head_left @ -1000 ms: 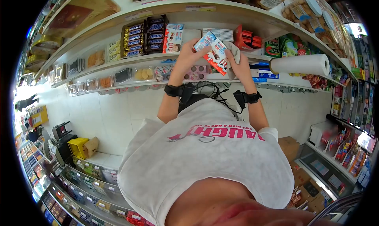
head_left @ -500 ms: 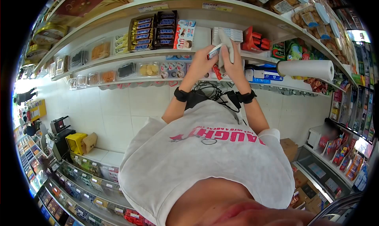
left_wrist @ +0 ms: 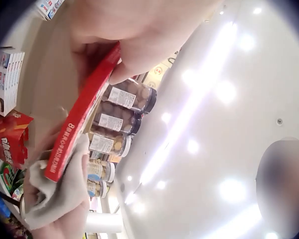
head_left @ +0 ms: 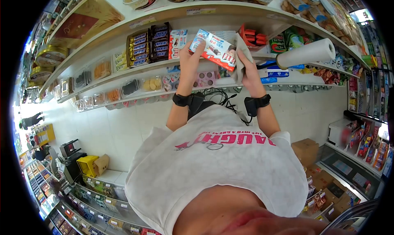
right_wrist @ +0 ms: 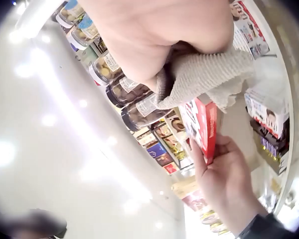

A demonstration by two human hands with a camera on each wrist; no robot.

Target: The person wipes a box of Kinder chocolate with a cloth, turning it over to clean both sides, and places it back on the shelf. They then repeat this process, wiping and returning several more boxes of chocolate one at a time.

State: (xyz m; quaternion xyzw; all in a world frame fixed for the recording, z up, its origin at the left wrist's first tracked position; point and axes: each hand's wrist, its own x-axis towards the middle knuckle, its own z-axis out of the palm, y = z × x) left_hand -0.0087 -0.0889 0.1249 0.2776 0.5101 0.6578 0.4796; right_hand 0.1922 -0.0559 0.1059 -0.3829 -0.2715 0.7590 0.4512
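Observation:
A white and red Kinder box (head_left: 213, 49) is held above the shelf edge, its printed face up in the head view. The left hand (head_left: 190, 60) pinches its left end between thumb and fingers. At the box's right end the right hand (head_left: 249, 71) grips a grey cloth (head_left: 239, 56), which lies against that end. In the left wrist view the red narrow side (left_wrist: 84, 112) of the box shows, with the cloth (left_wrist: 65, 194) round its far end. From the right wrist, the cloth (right_wrist: 204, 74) bunches under the right hand (right_wrist: 164, 30).
Snickers boxes (head_left: 139, 48) and another Kinder box (head_left: 177, 44) stand on the shelf, left of the hands. A red carton (head_left: 252, 38) and a white roll (head_left: 308, 53) are at the right. Clear tubs (head_left: 152, 83) line the lower shelf. Black cables (head_left: 223, 96) hang by the waist.
The box, steeply tilted and largely covered by the hands and cloth half a second ago, now lies face up. The hands have moved apart, and the cloth has moved to its right end.

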